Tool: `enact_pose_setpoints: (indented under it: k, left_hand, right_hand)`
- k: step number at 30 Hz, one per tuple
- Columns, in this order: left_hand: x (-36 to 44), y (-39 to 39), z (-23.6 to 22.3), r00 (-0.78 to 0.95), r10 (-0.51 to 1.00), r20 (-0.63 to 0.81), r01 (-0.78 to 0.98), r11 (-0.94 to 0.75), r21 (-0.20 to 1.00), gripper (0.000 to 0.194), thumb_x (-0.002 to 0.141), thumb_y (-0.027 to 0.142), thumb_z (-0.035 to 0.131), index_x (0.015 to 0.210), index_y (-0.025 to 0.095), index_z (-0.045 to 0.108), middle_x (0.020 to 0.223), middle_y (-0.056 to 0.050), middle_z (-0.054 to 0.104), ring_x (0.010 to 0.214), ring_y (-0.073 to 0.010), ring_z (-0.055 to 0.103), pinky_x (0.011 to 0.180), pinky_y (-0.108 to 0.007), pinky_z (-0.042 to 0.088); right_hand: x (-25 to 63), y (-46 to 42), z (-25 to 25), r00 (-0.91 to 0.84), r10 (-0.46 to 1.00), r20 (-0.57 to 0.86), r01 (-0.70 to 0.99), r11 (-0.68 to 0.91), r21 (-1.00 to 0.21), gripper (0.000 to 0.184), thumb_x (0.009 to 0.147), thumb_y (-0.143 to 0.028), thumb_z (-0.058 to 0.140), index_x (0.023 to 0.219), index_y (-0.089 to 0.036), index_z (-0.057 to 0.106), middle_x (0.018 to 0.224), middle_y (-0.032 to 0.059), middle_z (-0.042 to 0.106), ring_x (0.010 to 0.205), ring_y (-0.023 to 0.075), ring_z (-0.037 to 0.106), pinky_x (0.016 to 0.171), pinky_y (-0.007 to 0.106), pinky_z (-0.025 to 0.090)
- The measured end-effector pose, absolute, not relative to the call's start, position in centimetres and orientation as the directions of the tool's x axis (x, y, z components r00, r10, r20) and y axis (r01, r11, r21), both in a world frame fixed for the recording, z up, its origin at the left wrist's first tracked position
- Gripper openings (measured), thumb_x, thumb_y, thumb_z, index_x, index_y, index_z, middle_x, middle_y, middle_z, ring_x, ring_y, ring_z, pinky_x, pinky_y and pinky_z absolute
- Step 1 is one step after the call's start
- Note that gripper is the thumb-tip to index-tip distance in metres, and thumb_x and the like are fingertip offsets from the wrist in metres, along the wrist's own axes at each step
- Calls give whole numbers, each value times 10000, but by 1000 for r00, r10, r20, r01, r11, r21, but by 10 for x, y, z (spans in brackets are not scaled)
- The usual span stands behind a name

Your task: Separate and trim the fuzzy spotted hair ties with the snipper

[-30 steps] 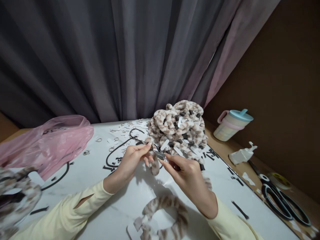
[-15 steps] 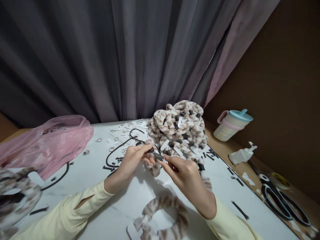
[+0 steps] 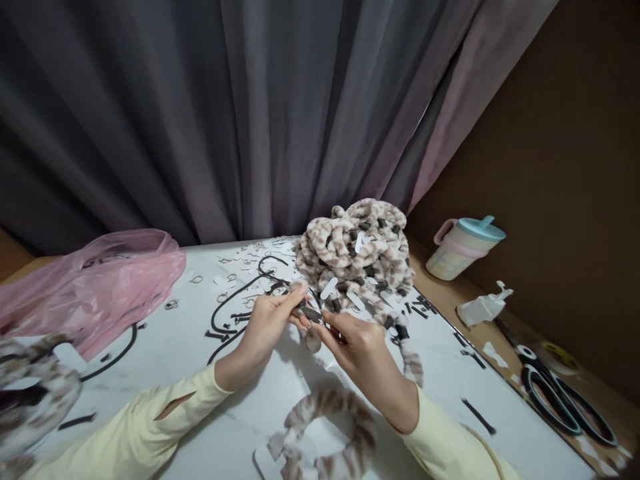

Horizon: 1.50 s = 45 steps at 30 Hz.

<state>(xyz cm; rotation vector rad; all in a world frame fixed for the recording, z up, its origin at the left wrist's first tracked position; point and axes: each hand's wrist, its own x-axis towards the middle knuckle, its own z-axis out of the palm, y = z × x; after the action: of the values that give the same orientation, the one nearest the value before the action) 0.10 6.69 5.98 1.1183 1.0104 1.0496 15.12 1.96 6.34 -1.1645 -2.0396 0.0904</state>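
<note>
In the middle of the head view, my left hand [image 3: 263, 330] is closed, thumb and fingers pinching the left end of a short dark elastic piece [image 3: 311, 313]. My right hand [image 3: 367, 350] is closed on the right end of the same piece. A small bit of brown-and-white plush [image 3: 313, 341] hangs just below it, partly hidden by my fingers. Behind my hands rises a pile of plush bands [image 3: 350, 257] with dark elastics and white tags. Nearer to me, a plush ring [image 3: 365, 427] lies on the white table, with a white tag [image 3: 267, 461] at its left.
A pink plastic bag [image 3: 145, 273] and another plush band [image 3: 65, 393] are at left. Black cords [image 3: 218, 310], small rings and scraps are scattered on the table. At right stand a lidded cup [image 3: 455, 257], a white bottle [image 3: 483, 308] and black-handled scissors [image 3: 555, 393].
My hands have shifted slightly, the right one a little to the left. Both keep hold of the dark elastic piece, and the rest of the table looks the same.
</note>
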Motion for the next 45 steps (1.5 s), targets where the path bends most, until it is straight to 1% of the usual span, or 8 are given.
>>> enact_pose_setpoints:
  k: [13, 19, 23, 27, 32, 35, 40, 45]
  left_hand:
    - [11, 59, 39, 62, 996, -60, -201, 72, 977, 374, 743, 448, 639, 548, 132, 604, 499, 25, 533, 520, -100, 473, 566, -211, 385]
    - [4, 75, 42, 249, 943, -220, -180, 268, 946, 377, 707, 485, 662, 647, 113, 638, 536, -5, 564, 468, -101, 471, 450, -202, 346]
    - [-13, 82, 37, 375, 867, -328, -160, 409, 898, 312, 717, 441, 670, 744, 132, 639, 648, -33, 598, 497, -95, 484, 417, -178, 320]
    - [-44, 76, 18, 479, 790, -382, -119, 490, 864, 308, 693, 445, 671, 743, 146, 615, 724, -57, 610, 542, -108, 511, 439, -184, 362]
    - [-75, 65, 3, 562, 716, -414, -12, 507, 862, 511, 731, 606, 505, 711, 104, 599, 673, -89, 604, 436, -93, 466, 371, -198, 311]
    - [-78, 61, 5, 547, 731, -408, 58, 453, 890, 608, 788, 665, 371, 733, 99, 584, 660, -69, 598, 342, -47, 362, 327, -193, 220]
    - [-70, 53, 8, 469, 803, -368, 202, 309, 930, 384, 767, 521, 580, 852, 149, 546, 553, 69, 466, 328, -42, 320, 341, -187, 191]
    - [-62, 47, 5, 368, 924, -101, 525, -117, 843, 311, 833, 433, 482, 656, 184, 424, 545, 74, 340, 474, -81, 320, 470, -212, 250]
  right_hand:
    - [138, 22, 48, -237, 878, 416, 755, 436, -490, 226, 912, -179, 444, 694, -176, 503, 617, 12, 573, 521, 125, 533, 503, 217, 355]
    - [144, 25, 52, -214, 916, 340, 790, 367, -490, 261, 872, -196, 521, 613, -179, 501, 517, -10, 538, 450, 122, 497, 458, 221, 312]
    - [159, 9, 72, -248, 915, 319, 795, 380, -472, 239, 873, -272, 530, 664, -165, 575, 521, 6, 573, 450, 128, 525, 447, 218, 329]
    - [198, -10, 86, -213, 885, 414, 797, 402, -450, 345, 901, -422, 452, 815, -152, 649, 517, 20, 615, 378, 115, 517, 409, 214, 359]
    - [274, -21, 59, 76, 920, 385, 932, 72, -355, 618, 775, -713, 404, 762, -173, 702, 467, 48, 616, 369, 183, 566, 365, 255, 376]
    - [308, -27, 30, 204, 890, 408, 955, -90, -282, 773, 688, -838, 286, 690, -183, 698, 547, 99, 656, 427, 232, 601, 403, 307, 420]
    - [316, -44, -3, 275, 850, 449, 947, -159, -280, 779, 751, -796, 254, 796, -156, 696, 790, 135, 710, 636, 253, 666, 511, 325, 487]
    - [307, -53, -21, 305, 813, 496, 934, -155, -321, 748, 778, -773, 269, 810, -156, 691, 855, 98, 700, 660, 224, 667, 512, 302, 499]
